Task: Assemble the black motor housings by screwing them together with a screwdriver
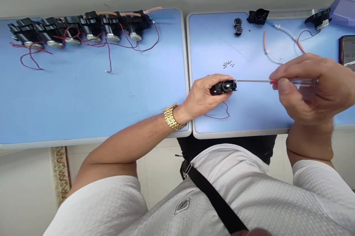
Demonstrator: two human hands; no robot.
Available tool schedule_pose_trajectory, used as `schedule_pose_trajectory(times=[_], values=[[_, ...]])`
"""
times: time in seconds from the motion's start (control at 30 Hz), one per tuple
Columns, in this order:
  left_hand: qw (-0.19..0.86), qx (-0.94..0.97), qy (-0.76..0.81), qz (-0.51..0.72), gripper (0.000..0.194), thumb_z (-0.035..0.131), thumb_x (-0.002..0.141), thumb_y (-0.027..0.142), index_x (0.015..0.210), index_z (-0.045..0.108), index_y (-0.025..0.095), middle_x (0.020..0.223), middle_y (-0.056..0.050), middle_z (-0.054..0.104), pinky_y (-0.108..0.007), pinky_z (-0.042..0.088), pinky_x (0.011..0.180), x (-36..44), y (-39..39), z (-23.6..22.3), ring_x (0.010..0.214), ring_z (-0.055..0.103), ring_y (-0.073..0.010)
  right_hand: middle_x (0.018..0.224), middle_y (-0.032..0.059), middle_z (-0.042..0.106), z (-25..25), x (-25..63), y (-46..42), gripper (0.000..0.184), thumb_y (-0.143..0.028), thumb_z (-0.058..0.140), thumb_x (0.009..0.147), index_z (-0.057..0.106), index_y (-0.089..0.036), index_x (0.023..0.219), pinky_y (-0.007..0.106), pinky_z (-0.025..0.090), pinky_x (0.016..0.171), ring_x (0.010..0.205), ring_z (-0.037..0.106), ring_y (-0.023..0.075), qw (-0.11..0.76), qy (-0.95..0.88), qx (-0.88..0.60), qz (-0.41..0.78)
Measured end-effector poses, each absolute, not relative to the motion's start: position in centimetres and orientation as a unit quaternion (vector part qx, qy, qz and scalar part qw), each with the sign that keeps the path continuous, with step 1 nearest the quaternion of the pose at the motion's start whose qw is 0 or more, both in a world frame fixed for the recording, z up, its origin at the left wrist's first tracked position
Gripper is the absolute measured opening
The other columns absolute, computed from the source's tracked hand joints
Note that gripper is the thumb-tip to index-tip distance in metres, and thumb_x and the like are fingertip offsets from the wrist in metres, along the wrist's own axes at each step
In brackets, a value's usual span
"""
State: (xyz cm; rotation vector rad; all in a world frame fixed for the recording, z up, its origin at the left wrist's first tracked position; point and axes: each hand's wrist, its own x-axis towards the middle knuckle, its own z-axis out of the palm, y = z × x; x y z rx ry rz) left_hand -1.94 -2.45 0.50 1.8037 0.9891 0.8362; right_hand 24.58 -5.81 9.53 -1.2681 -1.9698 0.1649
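My left hand (203, 95) is wrapped round a small black pump unit (223, 87) and pins it to the right blue table (249, 118). A thin red wire (222, 117) trails from the unit toward the table's front edge. My right hand (310, 86) is closed round a screwdriver (280, 81) with a clear handle and red collar. Its metal shaft runs left, and the tip meets the right end of the black unit. A gold watch (172, 117) sits on my left wrist.
Several tiny screws (229, 64) lie just behind the unit. Further back are two small round black parts (237, 26), another black part (258, 16), clear and orange tubing (280, 31) and a phone (347, 52) at the right edge. A row of finished black pumps (80, 29) with red wires lines the left table.
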Motion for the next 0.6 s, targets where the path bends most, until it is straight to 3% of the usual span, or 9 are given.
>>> schedule_pose_trajectory(times=[0.2, 0.6], values=[[0.429, 0.741, 0.391, 0.339, 0.032, 0.08, 0.095, 0.027, 0.127, 0.085, 0.021, 0.124, -0.006, 0.088, -0.033, 0.064, 0.107, -1.85, -2.58, 0.74, 0.111, 0.083, -0.0209, 0.08, -0.0072, 0.08, 9.61, 24.53, -5.82, 0.029, -0.01, 0.071, 0.094, 0.074, -0.039, 0.099, 0.043, 0.055, 0.057, 0.069, 0.076, 0.0239, 0.37, -0.807, -0.459, 0.036], [0.407, 0.764, 0.381, 0.324, 0.03, 0.078, 0.097, 0.024, 0.127, 0.084, 0.022, 0.119, -0.005, 0.088, -0.033, 0.064, 0.101, -1.87, -2.71, 0.68, 0.105, 0.082, -0.0193, 0.076, -0.0095, 0.076, 9.69, 23.94, -5.05, 0.028, -0.007, 0.068, 0.093, 0.068, -0.035, 0.093, 0.038, 0.051, 0.054, 0.063, 0.074, 0.0187, 0.365, -0.83, -0.421, 0.022]])
